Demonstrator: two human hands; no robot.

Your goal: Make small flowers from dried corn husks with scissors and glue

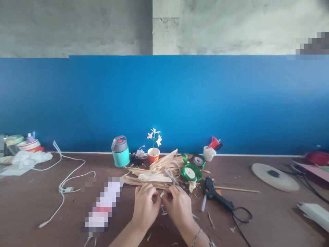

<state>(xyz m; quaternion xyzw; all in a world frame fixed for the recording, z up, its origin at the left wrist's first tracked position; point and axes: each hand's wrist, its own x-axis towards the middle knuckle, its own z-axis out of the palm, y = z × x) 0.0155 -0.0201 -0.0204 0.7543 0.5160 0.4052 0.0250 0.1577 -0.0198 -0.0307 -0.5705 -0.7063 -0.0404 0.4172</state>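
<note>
My left hand (pixel 146 202) and my right hand (pixel 178 205) are close together above the table, thumb and fingers of each pinched. A small pale piece (pixel 162 195) shows between the fingertips, too small to name; which hand grips it I cannot tell. Just beyond the fingers lies a pile of dry, straw-coloured husks (pixel 151 178). Scissors (pixel 184 187) lie partly hidden behind my right hand. To its right are a spool of green ribbon (pixel 189 173), a pale husk flower piece (pixel 192 185) and a black hot glue gun (pixel 218 193) with a clear glue stick.
Behind the husks, a paper cup (pixel 154 157) holds white flowers (pixel 154 136). A teal flask (pixel 120 154) stands left of it, a white container of tools (pixel 209 153) right. A power strip (pixel 104 202), white cables (pixel 63 187), a round disc (pixel 275 176) and a thin stick (pixel 239 189) lie around.
</note>
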